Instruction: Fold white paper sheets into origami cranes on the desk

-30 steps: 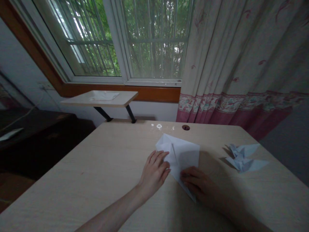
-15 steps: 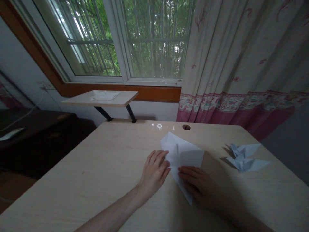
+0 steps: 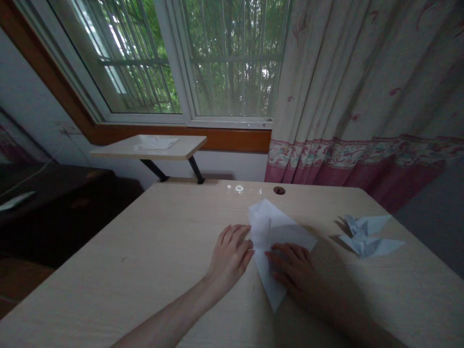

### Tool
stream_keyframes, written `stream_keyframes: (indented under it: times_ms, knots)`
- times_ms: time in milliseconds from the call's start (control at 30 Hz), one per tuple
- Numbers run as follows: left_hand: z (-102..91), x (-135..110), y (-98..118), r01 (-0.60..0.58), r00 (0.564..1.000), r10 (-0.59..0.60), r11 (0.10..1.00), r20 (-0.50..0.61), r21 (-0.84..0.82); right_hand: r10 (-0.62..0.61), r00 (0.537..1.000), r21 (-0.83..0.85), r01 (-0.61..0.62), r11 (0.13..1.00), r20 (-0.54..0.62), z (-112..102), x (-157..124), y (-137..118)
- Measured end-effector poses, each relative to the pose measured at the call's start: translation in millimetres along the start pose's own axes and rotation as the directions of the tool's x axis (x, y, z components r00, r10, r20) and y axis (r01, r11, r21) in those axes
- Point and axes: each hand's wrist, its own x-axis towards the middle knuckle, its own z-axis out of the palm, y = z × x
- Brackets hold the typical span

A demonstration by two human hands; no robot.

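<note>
A folded sheet of white paper (image 3: pixel 286 224) lies on the light wooden desk (image 3: pixel 152 261), with creases across it and one pointed corner toward me. At its left edge is my left hand (image 3: pixel 232 256), its fingers extended and the fingertips at the paper's border. Resting palm-down on the paper's lower right part, my right hand (image 3: pixel 295 273) has its fingers spread and covers some of the sheet. To the right sit two folded paper birds (image 3: pixel 366 237), close beside each other.
A small raised shelf (image 3: pixel 195 142) at the back left carries a crumpled white tissue (image 3: pixel 155 142). A round cable hole (image 3: pixel 279 191) is near the desk's back edge. Behind the desk are a barred window (image 3: pixel 232 63) and a patterned curtain (image 3: pixel 362 96).
The paper has turned a little clockwise, its near tip shifting left and its top corner right. My right hand has spread its fingers slightly; the left has barely moved.
</note>
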Motion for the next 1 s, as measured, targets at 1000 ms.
stream_keyframes:
  times_ms: [1000]
  knots:
    - [4.3, -0.1, 5.1, 0.210, 0.968, -0.180, 0.962, 0.177, -0.172, -0.035, 0.999, 0.063, 0.035, 0.997, -0.007, 1.6, -0.5, 6.8]
